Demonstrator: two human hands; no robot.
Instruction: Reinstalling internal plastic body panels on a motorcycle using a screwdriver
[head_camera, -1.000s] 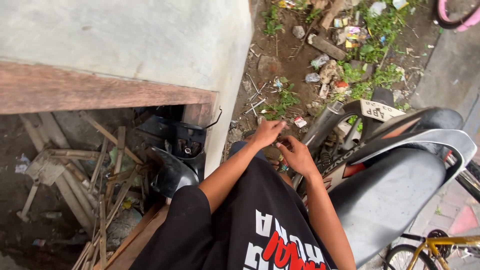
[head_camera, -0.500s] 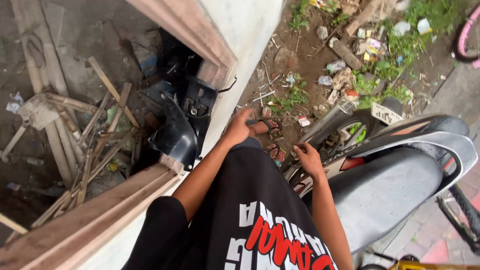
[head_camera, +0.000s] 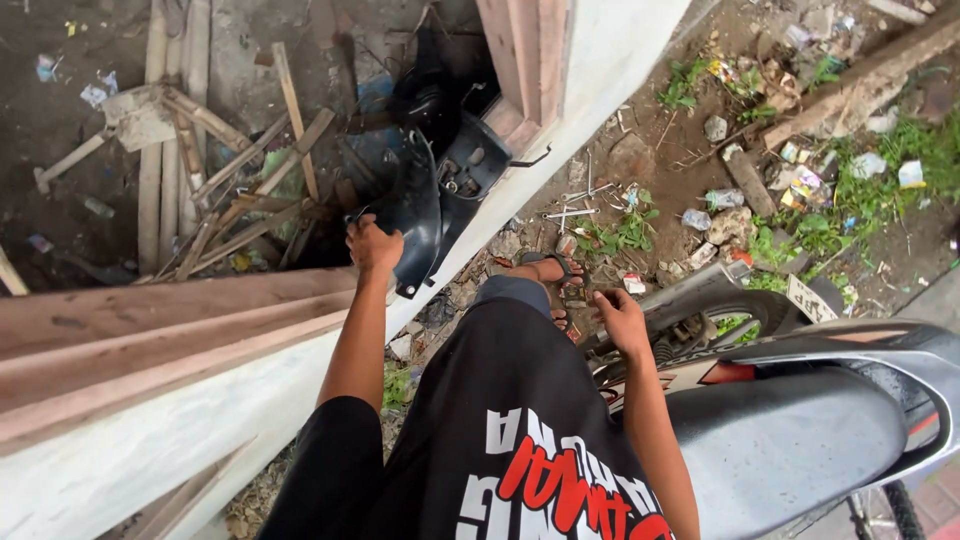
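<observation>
Left hand (head_camera: 374, 245) grips black fairing (head_camera: 415, 215) beside white wall (head_camera: 600, 60).

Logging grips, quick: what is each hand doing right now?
Left hand: closed on the edge of the black panel.
Right hand: fingers curled, holding nothing visible, above the motorbike.

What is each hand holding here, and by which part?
The left hand grips the black plastic motorcycle panel at its lower left edge. The right hand hangs beside the motorcycle with fingers curled; nothing can be seen in it.
</observation>
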